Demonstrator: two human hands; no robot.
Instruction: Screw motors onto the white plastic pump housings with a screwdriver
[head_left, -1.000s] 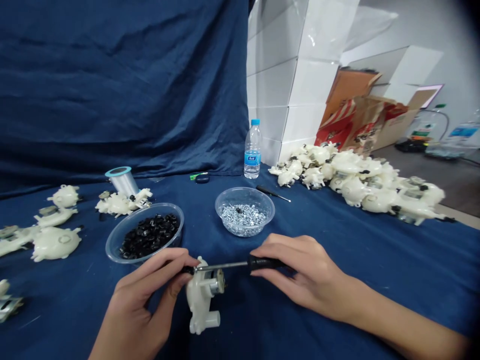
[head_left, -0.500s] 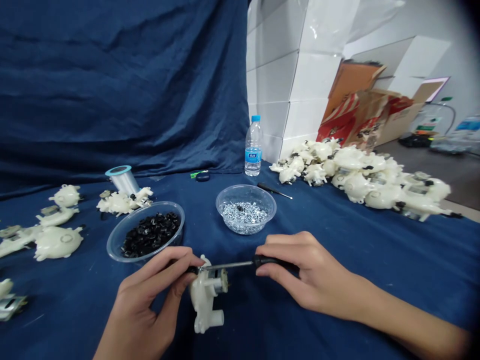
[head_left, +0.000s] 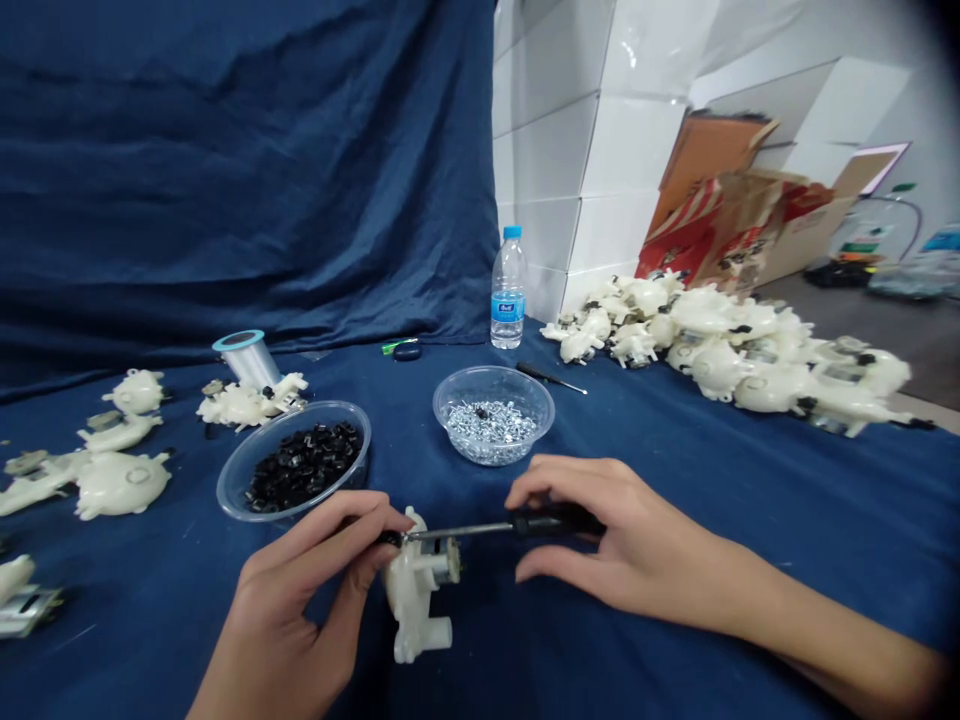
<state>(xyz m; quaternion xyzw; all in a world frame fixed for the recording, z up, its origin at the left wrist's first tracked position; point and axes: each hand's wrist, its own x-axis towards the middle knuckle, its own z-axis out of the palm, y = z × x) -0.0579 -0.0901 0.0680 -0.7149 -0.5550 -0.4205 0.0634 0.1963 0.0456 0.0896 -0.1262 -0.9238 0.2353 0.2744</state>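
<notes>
My left hand point(head_left: 311, 595) is closed, pinching a small black piece point(head_left: 390, 538) at the top of a cream plastic housing point(head_left: 412, 600). A small metal motor point(head_left: 450, 562) sits on the right side of this housing, and a short tube juts out below it. My right hand point(head_left: 600, 530) is loosely around the black handle of a screwdriver point(head_left: 551, 520), its thumb lifted away from the handle. The screwdriver's shaft lies nearly level, with its tip at the housing's top beside my left fingertips. The exact contact at the tip is too small to make out.
A clear bowl of black parts point(head_left: 225, 495) and a clear bowl of screws point(head_left: 550, 400) stand behind my hands. Further back are a second screwdriver point(head_left: 551, 377), a water bottle point(head_left: 508, 300) and a spool point(head_left: 251, 365). Piled housings point(head_left: 750, 360) lie right; several more point(head_left: 124, 483) lie left.
My right thumb has come off the screwdriver handle and the right fingers have loosened. The left hand keeps its pinch on the black piece and housing, nearly still.
</notes>
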